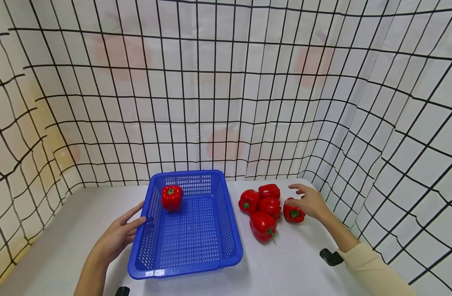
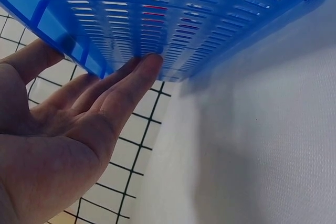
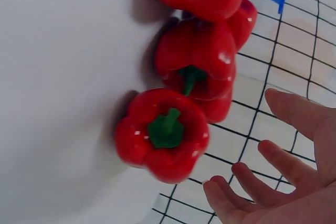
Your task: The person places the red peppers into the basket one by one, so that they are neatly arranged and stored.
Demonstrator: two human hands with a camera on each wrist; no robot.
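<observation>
A blue plastic basket (image 1: 188, 269) stands on the white table with one red bell pepper (image 1: 172, 198) inside, near its back left corner. My left hand (image 1: 116, 236) holds the basket's left side. In the left wrist view its thumb is at the rim and its fingers lie against the slotted outer wall. Several red bell peppers (image 1: 263, 226) sit in a group right of the basket. My right hand (image 1: 309, 201) hovers by the rightmost bell pepper (image 3: 163, 135), fingers spread and slightly bent, holding nothing. In the right wrist view the fingertips are apart from that pepper.
A white wall with black grid lines (image 1: 218, 111) closes off the back and both sides of the table (image 1: 285, 263). Small black objects (image 1: 331, 257) show beside the right wrist and near the left forearm.
</observation>
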